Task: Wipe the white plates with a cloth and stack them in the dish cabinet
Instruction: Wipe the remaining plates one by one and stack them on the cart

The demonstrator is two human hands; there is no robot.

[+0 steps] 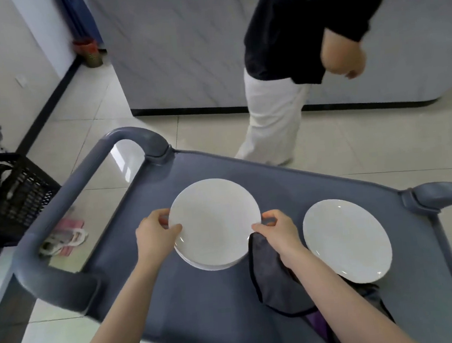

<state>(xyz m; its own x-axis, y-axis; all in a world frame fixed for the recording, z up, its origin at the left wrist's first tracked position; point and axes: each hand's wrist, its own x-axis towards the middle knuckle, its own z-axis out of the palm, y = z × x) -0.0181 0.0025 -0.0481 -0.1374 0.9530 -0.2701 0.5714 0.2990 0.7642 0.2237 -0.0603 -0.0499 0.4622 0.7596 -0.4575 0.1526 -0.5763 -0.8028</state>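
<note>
A stack of white plates (215,224) rests on the grey cart top (209,309). My left hand (154,237) grips the top plate's left rim, thumb on its upper face. My right hand (276,229) pinches the same plate's right rim. A dark grey cloth (272,282) lies on the cart under my right wrist and forearm. To the right a single white plate (347,240) lies flat, partly over the cloth.
Another person in a black top and white trousers (271,112) stands just beyond the cart's far edge. The cart has raised handles at left (131,137) and right (445,193). A black crate (19,195) sits left; a marble-fronted counter (181,46) stands behind.
</note>
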